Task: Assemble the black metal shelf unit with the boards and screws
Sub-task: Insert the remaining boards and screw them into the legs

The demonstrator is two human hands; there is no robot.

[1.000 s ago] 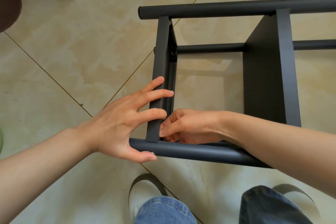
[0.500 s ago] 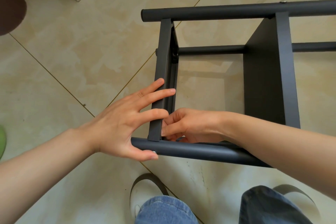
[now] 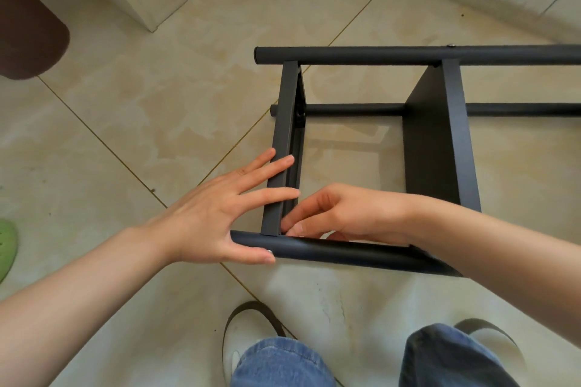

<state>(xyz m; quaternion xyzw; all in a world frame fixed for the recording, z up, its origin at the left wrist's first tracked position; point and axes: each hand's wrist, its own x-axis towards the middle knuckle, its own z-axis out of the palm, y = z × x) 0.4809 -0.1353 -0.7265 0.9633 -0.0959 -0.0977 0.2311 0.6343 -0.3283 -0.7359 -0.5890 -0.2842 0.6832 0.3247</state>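
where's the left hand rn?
Head view, left of centre: left hand lies flat against the end board, thumb on the near tube, next to the right hand.

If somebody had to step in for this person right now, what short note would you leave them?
Left hand: fingers straight, pressing the end board, thumb on the near tube.
Right hand: fingertips pinched at the inside corner where board meets tube; what they hold is hidden.
Shelf frame lies on its side on the floor tiles. The second board looks mounted.
Left: fasten this corner, check the others.
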